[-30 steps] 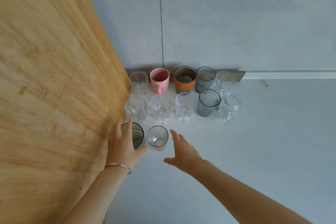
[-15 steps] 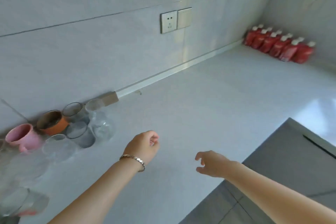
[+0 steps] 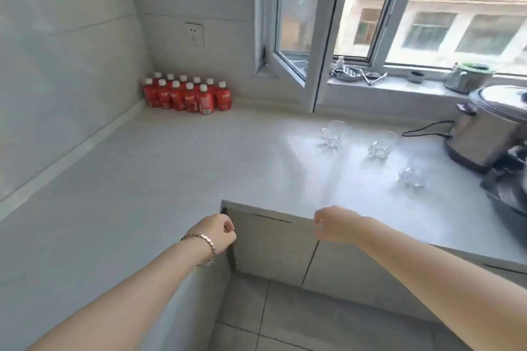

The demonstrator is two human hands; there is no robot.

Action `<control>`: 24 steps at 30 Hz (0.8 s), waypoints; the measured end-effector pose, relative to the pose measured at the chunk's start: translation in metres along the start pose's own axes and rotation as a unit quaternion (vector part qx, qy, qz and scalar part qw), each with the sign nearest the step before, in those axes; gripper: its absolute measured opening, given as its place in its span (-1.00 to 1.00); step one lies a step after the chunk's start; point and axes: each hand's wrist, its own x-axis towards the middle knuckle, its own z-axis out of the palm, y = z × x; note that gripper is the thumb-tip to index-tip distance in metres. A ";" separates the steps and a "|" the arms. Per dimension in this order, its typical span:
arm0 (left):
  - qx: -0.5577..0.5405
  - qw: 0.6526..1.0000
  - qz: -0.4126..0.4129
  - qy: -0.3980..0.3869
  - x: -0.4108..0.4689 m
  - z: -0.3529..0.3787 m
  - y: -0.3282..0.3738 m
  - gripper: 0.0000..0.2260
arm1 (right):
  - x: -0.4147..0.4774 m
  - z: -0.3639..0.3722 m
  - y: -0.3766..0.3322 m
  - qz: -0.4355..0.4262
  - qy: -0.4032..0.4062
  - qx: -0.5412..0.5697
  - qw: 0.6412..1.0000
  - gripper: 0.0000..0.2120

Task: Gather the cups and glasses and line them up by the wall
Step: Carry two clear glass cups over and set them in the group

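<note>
Three clear glasses are left on the worktop [image 3: 176, 157], all well ahead of the hands and off to the right: one glass mug [image 3: 333, 133] farthest away under the window, a second glass [image 3: 381, 143] just right of it, and a third glass [image 3: 411, 177] nearest the right hand, blurred by glare so its shape is hard to read. They look small, light and rigid, but thin-walled and breakable, and smooth enough to slip from a loose grip; each is probably best taken around the body, or by the handle the farthest one seems to have, and set down softly rather than knocked against its neighbours. The left hand [image 3: 216, 232], with a bracelet at the wrist, is loosely curled, fingers folded in, holding nothing. The right hand [image 3: 332, 224] is also loosely curled and empty, hanging above the worktop's front edge, touching nothing.
</note>
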 end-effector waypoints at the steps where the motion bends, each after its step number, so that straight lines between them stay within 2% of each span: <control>1: 0.012 1.000 0.013 -0.009 0.017 0.002 0.016 -0.79 | 0.004 -0.004 0.021 0.018 0.008 0.022 1.000 -0.66; 4: 0.048 0.997 0.046 -0.043 0.071 0.011 0.060 -0.79 | 0.021 -0.013 0.077 0.067 0.029 0.092 0.993 -0.61; 13: 0.152 0.969 0.152 -0.126 0.226 0.025 0.195 -0.75 | 0.086 -0.041 0.214 0.227 0.047 0.192 0.954 -0.61; 19: 0.161 0.953 0.197 -0.166 0.290 0.041 0.267 -0.76 | 0.121 -0.052 0.283 0.346 0.125 0.221 0.903 -0.60; 24: 0.183 0.941 0.207 -0.193 0.319 0.062 0.301 -0.75 | 0.162 -0.055 0.329 0.398 0.130 0.279 0.864 -0.43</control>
